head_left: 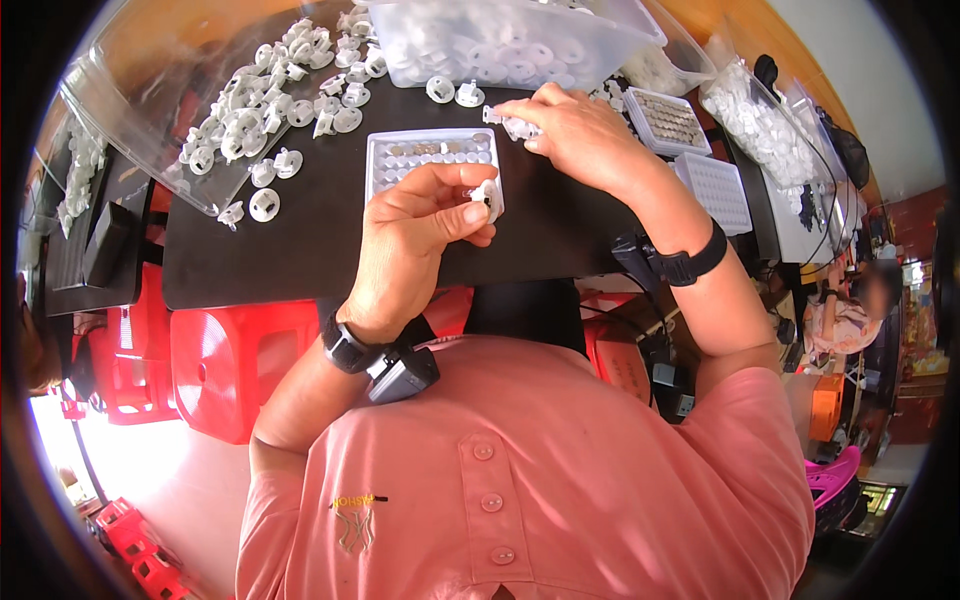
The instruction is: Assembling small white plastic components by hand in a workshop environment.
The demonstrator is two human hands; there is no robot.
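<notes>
Black table [300, 250] edge near; left hand [415, 240] pinches white part [488, 195].

A black surface [320, 250] fills the upper middle of the frame. At its centre lies a small white grid tray [430, 160]. Loose white plastic pieces [265, 205] lie scattered at upper left, partly over a clear plastic sheet [150, 100]. A clear bin of white parts [510, 40] stands at the top edge.

Black table [300, 250], red plastic stools [230, 370]
</notes>
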